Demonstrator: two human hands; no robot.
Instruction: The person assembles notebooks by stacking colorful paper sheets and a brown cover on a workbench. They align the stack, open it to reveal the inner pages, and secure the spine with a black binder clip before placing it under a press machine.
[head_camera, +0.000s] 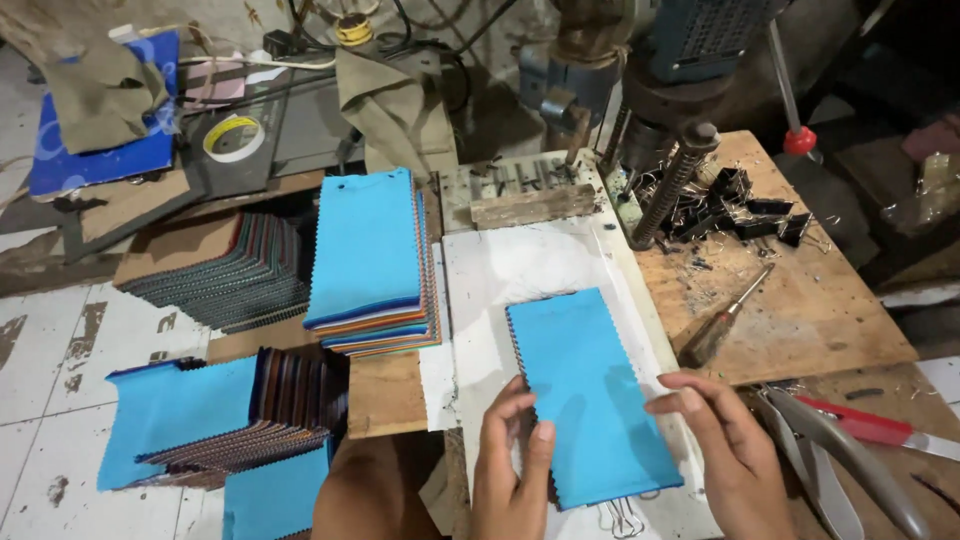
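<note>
Low in the middle of the frame, a thin stack of fabric swatches (590, 395) topped with a bright blue sheet, lying flat and slightly tilted on a white board (480, 280). At the stack's lower left edge, the left hand (512, 470), fingers curled over the side with the thumb on the blue top sheet, a loose pinch on the edge. On the stack's right edge, the right hand (722, 445), fingers spread and flat, fingertips touching the blue sheet, nothing closed in the palm. Just under the stack's bottom edge, wire clips (620, 518) poking out.

Left of the board, upper middle, a taller pile of swatches (372, 262) with the same blue on top and many-coloured edges below. Further left, a dark fanned pile (225, 275) on cardboard. Lower left, another fanned set (230, 415) with blue cover sheets, over a white tiled floor (60, 340).

Right of the board, a wooden tabletop (800, 310) strewn with metal shavings, a screwdriver (725, 318) lying near the board, black binder clips (735, 205) heaped at the upper right. Above the board, a drill press (660, 90) with a coiled spring. Bottom right corner, metal shears (850, 455) with a red handle beside them. Upper left, a roll of tape (233, 137).
</note>
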